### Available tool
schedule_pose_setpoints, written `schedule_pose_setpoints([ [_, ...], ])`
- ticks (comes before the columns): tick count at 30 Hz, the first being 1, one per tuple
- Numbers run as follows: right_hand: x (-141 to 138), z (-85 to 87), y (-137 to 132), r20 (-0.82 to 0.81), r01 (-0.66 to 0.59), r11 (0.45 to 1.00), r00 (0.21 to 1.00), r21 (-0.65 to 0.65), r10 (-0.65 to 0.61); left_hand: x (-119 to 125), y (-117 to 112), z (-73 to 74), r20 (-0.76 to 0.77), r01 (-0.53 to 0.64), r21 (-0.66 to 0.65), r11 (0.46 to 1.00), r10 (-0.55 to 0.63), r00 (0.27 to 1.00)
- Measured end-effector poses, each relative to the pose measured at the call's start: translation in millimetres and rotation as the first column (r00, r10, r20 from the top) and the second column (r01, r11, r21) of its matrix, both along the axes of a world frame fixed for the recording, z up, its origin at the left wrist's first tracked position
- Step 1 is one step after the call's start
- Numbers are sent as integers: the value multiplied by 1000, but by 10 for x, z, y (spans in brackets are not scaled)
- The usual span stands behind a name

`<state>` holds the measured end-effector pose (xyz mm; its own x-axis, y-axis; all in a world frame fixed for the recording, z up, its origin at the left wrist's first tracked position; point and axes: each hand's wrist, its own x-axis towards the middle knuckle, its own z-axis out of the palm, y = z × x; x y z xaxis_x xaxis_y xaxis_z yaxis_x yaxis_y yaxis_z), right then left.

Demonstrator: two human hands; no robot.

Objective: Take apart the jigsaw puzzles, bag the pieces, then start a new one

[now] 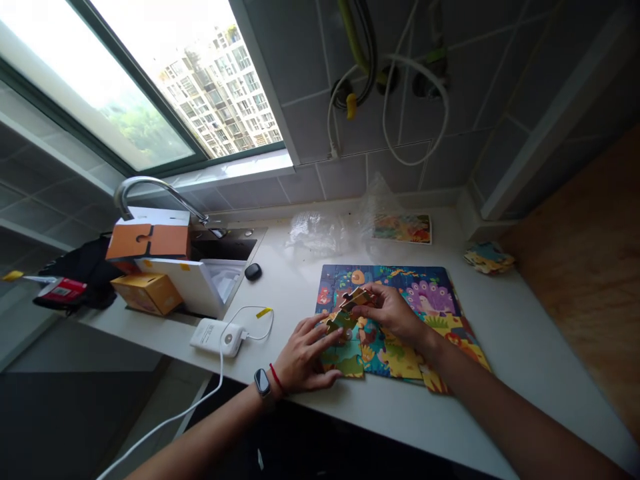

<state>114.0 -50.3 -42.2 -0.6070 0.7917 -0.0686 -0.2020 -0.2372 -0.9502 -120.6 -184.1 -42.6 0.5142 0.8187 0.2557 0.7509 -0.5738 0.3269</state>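
Note:
A colourful jigsaw puzzle point(430, 303) lies mostly assembled on the white counter point(505, 333). My right hand point(393, 310) hovers over its left part, fingers pinched on a puzzle piece point(356, 297) lifted above the board. My left hand point(305, 357), with a watch and a red string at the wrist, rests on the puzzle's lower left corner, its fingers closed on another loose piece point(338, 322).
A white power bank point(216, 335) with a cable lies left of the puzzle. Orange and white boxes point(150, 241) sit over the sink by a tap point(150, 187). A crumpled plastic bag point(330, 230), a picture card point(403, 228) and several loose pieces point(487, 257) lie behind.

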Motion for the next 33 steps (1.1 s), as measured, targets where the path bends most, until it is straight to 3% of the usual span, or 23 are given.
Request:
schedule_pose_setpoints([
  [20, 23, 72, -16, 24, -43, 998, 999, -42, 44, -12, 5, 25, 15, 24, -1, 1000, -24, 1000],
  [26, 28, 72, -43, -2, -86, 994, 996, -63, 86, 8, 19, 44, 108, 29, -10, 1000, -28, 994],
  [33, 48, 126, -78, -12, -196, 978, 981, -77, 196, -21, 2, -12, 71, -1, -57, 998, 5, 997],
])
